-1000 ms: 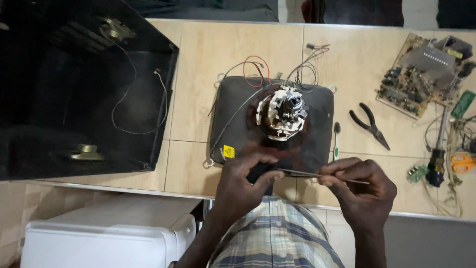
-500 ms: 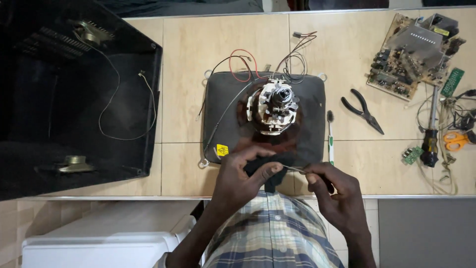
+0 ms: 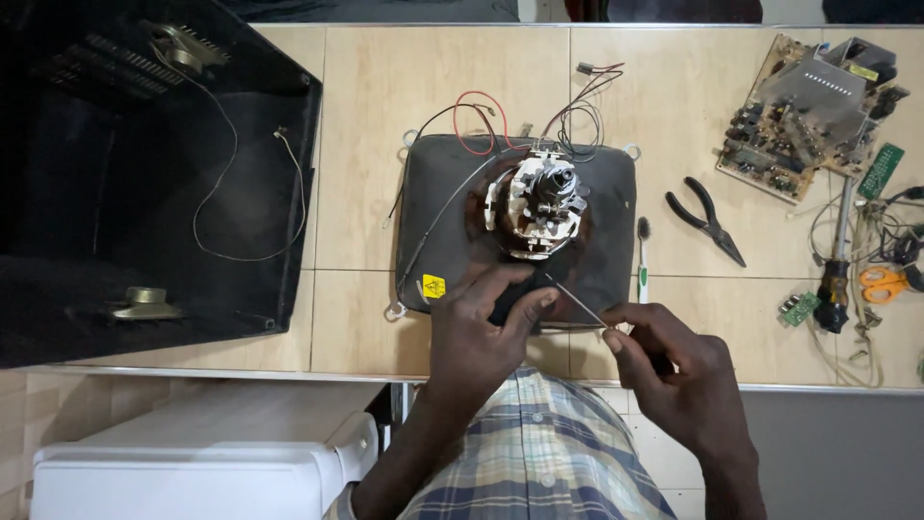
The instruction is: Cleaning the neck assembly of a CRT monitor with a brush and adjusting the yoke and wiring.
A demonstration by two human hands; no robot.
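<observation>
A dark picture tube [image 3: 445, 207] lies face down on the tiled counter, with its white and copper coil yoke [image 3: 537, 200] sticking up in the middle. My left hand [image 3: 481, 337] pinches a small black part [image 3: 510, 300] at the tube's near edge. My right hand [image 3: 674, 371] grips a thin metal rod [image 3: 576, 299] whose tip reaches up to the black part by my left thumb. Red and black wires [image 3: 481, 120] loop off the tube's far side.
A black cabinet shell [image 3: 144, 173] with loose wire fills the left. To the right lie a toothbrush [image 3: 642, 258], black pliers [image 3: 705, 220], a circuit board [image 3: 804, 101], a screwdriver [image 3: 835, 274], orange scissors [image 3: 885, 281] and tangled wires. A white appliance [image 3: 202, 472] sits below the counter.
My right hand has tilted the thin rod from lying level to pointing diagonally up-left at the black part. My left hand stays pinched on that part.
</observation>
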